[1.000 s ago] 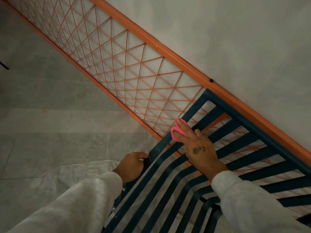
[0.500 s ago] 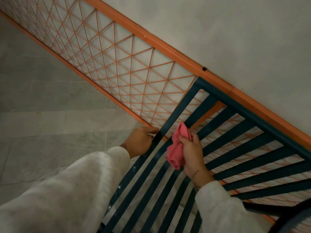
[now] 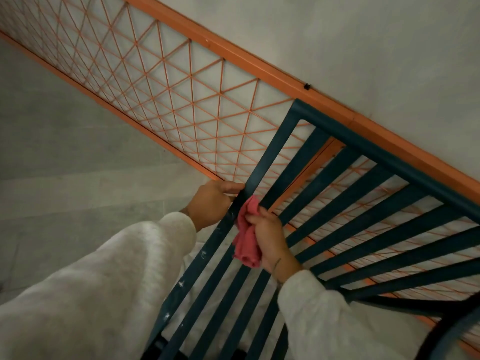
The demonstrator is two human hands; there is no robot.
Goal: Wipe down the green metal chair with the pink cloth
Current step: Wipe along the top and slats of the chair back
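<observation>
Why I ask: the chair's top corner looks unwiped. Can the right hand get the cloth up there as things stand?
Probably yes: the right hand holds the pink cloth on the chair, with bare rail between it and the corner.

Both arms wear loose sleeves of a pale, off-white fleece – soft and a little fuzzy – ending at the wrists. The right hand (image 3: pixel 270 237) has a small dark tattoo near the wrist; the left hand (image 3: pixel 211 203) is bare

Chair (image 3: pixel 345 175) before lattice panel (image 3: pixel 166 81), cloth (image 3: pixel 246 245) against its slats
</observation>
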